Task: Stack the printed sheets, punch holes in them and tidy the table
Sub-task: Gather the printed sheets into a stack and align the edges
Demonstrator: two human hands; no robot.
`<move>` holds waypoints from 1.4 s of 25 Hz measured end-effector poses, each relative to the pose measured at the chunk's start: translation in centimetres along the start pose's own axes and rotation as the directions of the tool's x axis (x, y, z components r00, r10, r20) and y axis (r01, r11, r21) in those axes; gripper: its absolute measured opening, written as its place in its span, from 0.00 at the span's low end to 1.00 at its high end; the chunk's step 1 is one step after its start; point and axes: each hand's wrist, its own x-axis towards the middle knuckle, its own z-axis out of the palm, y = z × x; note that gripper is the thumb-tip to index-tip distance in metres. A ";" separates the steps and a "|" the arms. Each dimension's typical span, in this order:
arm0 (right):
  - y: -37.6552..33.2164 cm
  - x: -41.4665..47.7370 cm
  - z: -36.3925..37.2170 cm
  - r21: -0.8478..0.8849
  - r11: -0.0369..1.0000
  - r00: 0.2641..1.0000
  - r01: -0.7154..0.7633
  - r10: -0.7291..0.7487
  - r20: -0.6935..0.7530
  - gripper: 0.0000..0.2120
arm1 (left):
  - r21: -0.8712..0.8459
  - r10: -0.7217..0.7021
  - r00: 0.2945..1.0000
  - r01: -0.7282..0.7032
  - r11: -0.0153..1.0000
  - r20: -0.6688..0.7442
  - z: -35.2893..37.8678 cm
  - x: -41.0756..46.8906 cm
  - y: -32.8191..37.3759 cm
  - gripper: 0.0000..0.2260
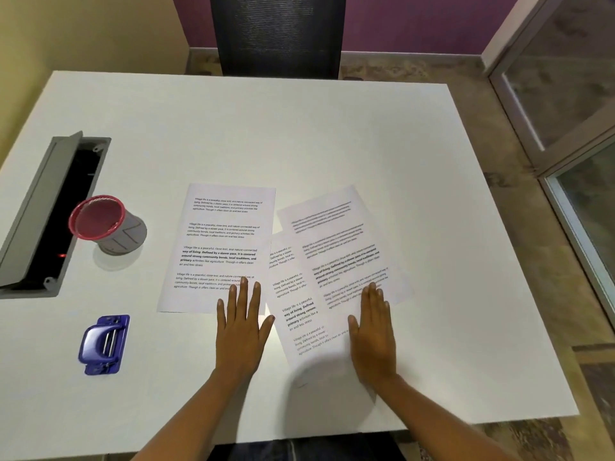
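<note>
I get one head-worn wide-angle view, looking forward and steeply down from close above the white rectangular worktop.

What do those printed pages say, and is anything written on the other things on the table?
Left sheet: "Village life is a peaceful, close-knit, and nature-connected way of living. Defined by a slower pace, it is centered around strong community bonds, local traditions, and primary activities like agriculture. Though it offers clean air and less stress", printed four times.
Middle sheet: same text, partly covered.
Right sheet: blurred, unreadable.
Hole punch, pen cup: no readable text.
</note>
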 end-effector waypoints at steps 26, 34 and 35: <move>1.9 2.9 -1.9 0.144 0.983 0.970 -0.113 0.078 0.231 0.43 | 0.035 -0.024 0.999 0.022 0.999 0.046 -0.1 0.2 0.3 0.36; -2.7 0.9 -2.4 0.155 0.957 0.969 -0.245 0.238 0.065 0.37 | 0.013 -0.026 0.999 0.026 1.000 0.038 -0.7 0.0 0.8 0.38; -3.4 1.2 -2.5 0.128 0.947 0.955 -0.296 0.291 0.056 0.36 | 0.007 -0.025 0.999 0.024 1.000 0.042 -0.7 -0.1 0.9 0.39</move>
